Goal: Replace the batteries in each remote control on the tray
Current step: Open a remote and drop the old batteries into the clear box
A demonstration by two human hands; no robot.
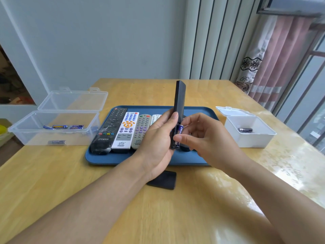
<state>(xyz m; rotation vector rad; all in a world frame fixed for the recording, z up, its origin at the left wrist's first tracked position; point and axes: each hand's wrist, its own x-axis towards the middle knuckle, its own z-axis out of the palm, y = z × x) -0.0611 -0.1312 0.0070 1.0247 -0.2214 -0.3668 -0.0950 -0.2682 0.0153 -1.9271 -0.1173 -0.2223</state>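
1. Hands meet at the centre of the frame, above the blue tray (98,155) on the wooden table (52,173).
2. The left hand (156,138) grips a slim black remote (179,101) that stands nearly upright, its fingers curled round the lower part and its thumb (173,118) lying along the edge.
3. The right hand (202,134) pinches a blue battery (180,131) between thumb and fingers, right at the open battery bay near the bottom of the black remote; whether the battery is seated I cannot tell.
4. A black battery cover (163,180) lies flat on the table just below the tray, partly hidden by the left wrist.
5. On the left half of the tray lie a long black remote (109,129), a white remote (125,131) and a grey remote (141,131), side by side; a fourth, pale one (155,118) shows behind the left hand.
6. At the left of the frame stands a clear open box (22,132) with several blue batteries (65,127) inside.
7. At the right stands a white open box (249,140) holding a dark battery (245,130).
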